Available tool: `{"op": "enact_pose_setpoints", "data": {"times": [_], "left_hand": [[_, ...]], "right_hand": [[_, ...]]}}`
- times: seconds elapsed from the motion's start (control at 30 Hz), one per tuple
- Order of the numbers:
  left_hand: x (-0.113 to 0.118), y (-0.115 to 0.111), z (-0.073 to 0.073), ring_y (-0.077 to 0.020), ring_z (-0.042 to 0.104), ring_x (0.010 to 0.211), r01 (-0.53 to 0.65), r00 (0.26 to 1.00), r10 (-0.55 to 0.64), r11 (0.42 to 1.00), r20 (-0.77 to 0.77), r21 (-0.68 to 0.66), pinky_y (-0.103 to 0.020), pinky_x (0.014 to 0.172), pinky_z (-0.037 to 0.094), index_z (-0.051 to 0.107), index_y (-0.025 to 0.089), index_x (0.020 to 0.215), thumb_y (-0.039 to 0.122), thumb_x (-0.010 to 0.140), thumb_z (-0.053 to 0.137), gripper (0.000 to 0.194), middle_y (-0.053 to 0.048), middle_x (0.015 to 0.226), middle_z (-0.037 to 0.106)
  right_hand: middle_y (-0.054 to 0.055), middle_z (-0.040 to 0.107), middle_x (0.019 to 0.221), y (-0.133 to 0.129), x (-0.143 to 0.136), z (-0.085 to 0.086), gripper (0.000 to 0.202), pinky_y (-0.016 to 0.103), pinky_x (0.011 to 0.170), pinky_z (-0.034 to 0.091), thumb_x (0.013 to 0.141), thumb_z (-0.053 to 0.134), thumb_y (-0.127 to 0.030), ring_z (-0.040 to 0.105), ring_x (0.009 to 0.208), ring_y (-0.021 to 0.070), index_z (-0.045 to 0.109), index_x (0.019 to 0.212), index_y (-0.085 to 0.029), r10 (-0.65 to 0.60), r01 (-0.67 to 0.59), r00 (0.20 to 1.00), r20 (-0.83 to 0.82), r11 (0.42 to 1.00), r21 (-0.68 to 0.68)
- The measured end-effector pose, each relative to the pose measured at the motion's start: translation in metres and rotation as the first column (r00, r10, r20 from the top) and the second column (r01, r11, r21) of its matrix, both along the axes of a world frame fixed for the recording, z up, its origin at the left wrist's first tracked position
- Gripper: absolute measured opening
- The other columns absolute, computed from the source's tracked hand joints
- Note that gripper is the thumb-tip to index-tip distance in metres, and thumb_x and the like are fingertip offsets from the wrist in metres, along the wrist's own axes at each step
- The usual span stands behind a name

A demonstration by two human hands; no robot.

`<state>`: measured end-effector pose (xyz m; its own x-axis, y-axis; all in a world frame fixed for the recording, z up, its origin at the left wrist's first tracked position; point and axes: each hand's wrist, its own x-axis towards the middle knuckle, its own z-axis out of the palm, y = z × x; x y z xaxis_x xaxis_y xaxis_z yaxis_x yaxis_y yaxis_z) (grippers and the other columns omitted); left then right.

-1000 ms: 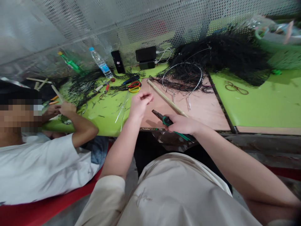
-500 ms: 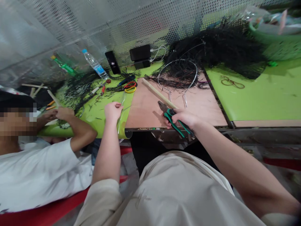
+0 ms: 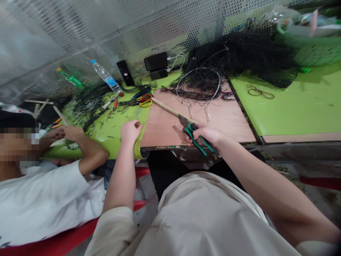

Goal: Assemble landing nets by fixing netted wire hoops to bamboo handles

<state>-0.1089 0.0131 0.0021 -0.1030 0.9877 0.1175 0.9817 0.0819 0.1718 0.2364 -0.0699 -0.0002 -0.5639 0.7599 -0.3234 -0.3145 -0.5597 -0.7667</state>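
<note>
Pliers [image 3: 190,131] fill right grip [image 3: 208,134] over board's near edge [image 3: 160,146]; left grip [image 3: 130,132] curled, contents unclear.

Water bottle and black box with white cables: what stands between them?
In the head view, a dark phone stands between the bottle and the box.

One view, from my head: forward and down over my shirt [image 3: 207,217]; left hand [image 3: 130,131], right hand [image 3: 209,135] close; desk [image 3: 282,117] mid-frame, perforated screen [image 3: 119,39] beyond.
</note>
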Motion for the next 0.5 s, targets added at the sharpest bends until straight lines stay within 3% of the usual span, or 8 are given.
{"op": "enact_pose_setpoints", "data": {"times": [0.27, 0.5], "left_hand": [[0.015, 0.010, 0.012, -0.0326, 0.072, 0.095, 0.097, 0.978, -0.109, 0.993, -0.180, -0.071, -0.039, 0.080, 0.052, 0.074, 0.022, 0.100, 0.021, 0.082, 0.059, 0.024, -0.012, 0.098, 0.078], [0.010, 0.017, 0.029, -0.0247, 0.071, 0.083, 0.096, 0.995, -0.099, 0.988, -0.024, -0.125, -0.032, 0.074, 0.051, 0.073, 0.021, 0.097, 0.019, 0.075, 0.066, 0.023, -0.005, 0.087, 0.078]], "right_hand": [[-0.001, 0.060, 0.069, -0.001, 0.000, -0.002, 0.044, 0.031, 0.068, 0.049, 0.046, 0.054, -0.008, 0.056, 0.065, 0.0152, 0.054, 0.088, -0.020, -0.011, 0.012, 1.000, -0.022, 1.000, 0.026], [-0.001, 0.061, 0.069, 0.001, 0.000, -0.006, 0.043, 0.031, 0.066, 0.050, 0.048, 0.055, -0.008, 0.057, 0.065, 0.0157, 0.056, 0.090, -0.019, -0.022, 0.023, 0.999, -0.030, 0.999, 0.043]]}}
